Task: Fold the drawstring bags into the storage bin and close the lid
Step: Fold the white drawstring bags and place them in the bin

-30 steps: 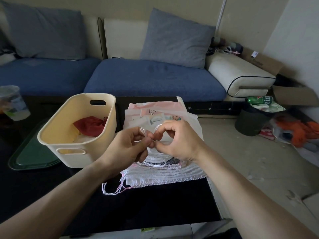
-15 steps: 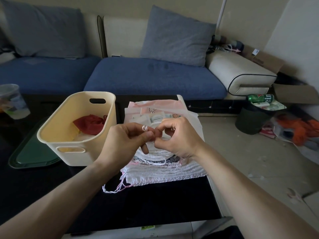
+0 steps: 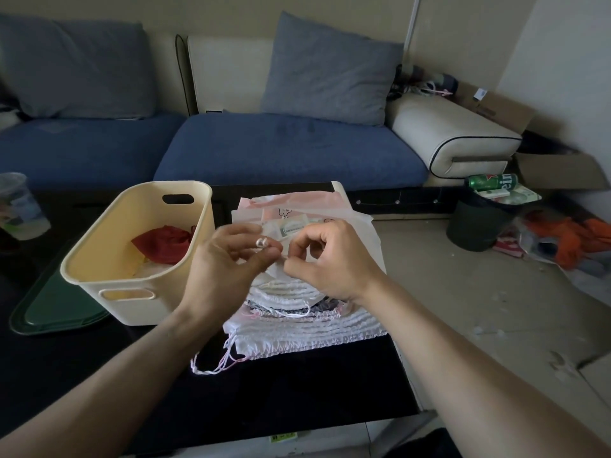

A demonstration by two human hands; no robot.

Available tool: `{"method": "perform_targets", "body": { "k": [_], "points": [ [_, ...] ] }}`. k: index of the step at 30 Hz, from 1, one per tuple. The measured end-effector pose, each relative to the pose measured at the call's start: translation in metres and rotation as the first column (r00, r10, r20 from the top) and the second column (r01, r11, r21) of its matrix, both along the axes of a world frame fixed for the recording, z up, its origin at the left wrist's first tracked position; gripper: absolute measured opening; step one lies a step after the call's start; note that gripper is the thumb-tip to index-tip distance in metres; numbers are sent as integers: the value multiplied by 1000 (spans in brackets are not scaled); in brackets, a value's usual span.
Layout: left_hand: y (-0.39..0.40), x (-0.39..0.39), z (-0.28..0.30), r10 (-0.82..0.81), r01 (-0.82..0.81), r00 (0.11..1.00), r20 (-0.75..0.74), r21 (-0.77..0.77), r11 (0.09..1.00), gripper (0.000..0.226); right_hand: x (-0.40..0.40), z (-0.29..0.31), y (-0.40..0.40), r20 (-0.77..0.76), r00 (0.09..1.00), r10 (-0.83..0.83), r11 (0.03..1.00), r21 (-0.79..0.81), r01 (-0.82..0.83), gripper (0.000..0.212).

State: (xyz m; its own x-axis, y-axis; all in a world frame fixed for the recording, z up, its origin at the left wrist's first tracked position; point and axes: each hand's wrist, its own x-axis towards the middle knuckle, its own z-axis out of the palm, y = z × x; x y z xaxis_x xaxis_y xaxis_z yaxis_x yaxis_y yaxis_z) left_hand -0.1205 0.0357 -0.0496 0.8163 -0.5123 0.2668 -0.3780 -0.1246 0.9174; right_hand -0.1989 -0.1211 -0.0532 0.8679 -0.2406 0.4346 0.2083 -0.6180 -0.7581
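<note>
Above the stack of drawstring bags (image 3: 297, 312), your left hand (image 3: 228, 269) and right hand (image 3: 334, 262) pinched a white cord (image 3: 263, 241). One red bag (image 3: 162, 243) lay in the storage bin (image 3: 109, 285); the green lid (image 3: 49, 312) sat underneath.

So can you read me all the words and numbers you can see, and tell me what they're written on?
"ein": white letters on the green can lying on top of the dark bin; the rest of the word is cut off.
Label on the clear packet behind the hands: print too small to read.
Cardboard box with a white sticker: too blurred to read.
Plastic cup label: blurred, unreadable.
Yellow-green sticker on the table's front edge: unreadable.
</note>
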Motion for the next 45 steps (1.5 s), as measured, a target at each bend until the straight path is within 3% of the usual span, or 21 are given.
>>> {"method": "perform_targets", "body": {
  "k": [8,11,14,17,20,32,36,39,45],
  "points": [
    [2,-11,-7,9,-10,993,118,12,1000,18,-3,-1,2,-93,995,45,996,87,-37,26],
    [3,-12,-7,18,-14,991,130,-27,1000,19,-2,0,3,-130,987,99,969,240,-65,14],
    [4,-10,-7,45,-36,990,131,-69,997,19,1,-1,-3,-140,985,99,905,424,-31,17],
    [7,-6,-7,83,-71,985,152,-83,994,20,2,-3,-11,-175,983,61,957,289,-8,7],
    [7,-4,-7,81,-73,985,152,-59,996,15,2,-8,-12,-279,954,105,978,203,-48,12],
    [6,1,-10,46,-59,984,169,75,995,8,1,-7,-10,-322,941,102,986,161,-52,8],
    [4,0,-9,35,-48,980,194,62,997,15,-2,-8,-4,-193,978,81,992,107,-62,16],
    [5,-2,-7,22,-32,983,183,51,998,9,-2,-7,3,-107,992,71,995,75,-64,20],
    [5,-6,-3,44,-48,986,164,23,999,8,4,-10,8,-36,999,5,988,156,1,25]
  ]
}}
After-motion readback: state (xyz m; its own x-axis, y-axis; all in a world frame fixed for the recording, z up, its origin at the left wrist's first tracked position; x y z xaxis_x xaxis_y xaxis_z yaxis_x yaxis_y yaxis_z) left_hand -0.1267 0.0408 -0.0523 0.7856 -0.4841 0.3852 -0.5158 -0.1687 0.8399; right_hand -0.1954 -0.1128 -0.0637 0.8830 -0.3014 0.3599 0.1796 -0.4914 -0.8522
